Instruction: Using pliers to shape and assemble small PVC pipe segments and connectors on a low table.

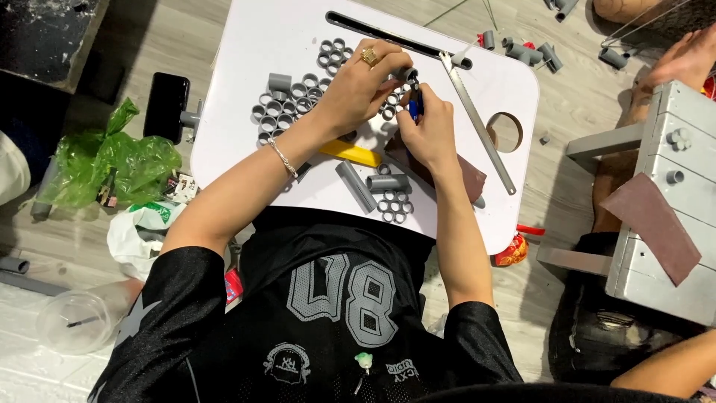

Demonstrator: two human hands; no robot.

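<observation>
Nearest to you, at the near edge of the white table, lies one cluster of about eight short grey pipe rings, glued side by side, with two longer grey pipe pieces just beside it. One of them points diagonally and the other lies almost across. One yellow bar lies under your left forearm.

Your two hands meet over the middle of the table. Your left hand is curled closed around one small grey pipe ring, which it holds at its fingertips; the ring's open end faces up toward you. Your right hand is closed around one blue tool, whose long axis points away from you, up to the ring.

Farther left is a bigger cluster of rings; I cannot count them exactly. One saw blade runs diagonally on the right, next to one round hole in the table. There is free room on the far left corner. Past the far edge, several loose pipe pieces lie on the floor.
</observation>
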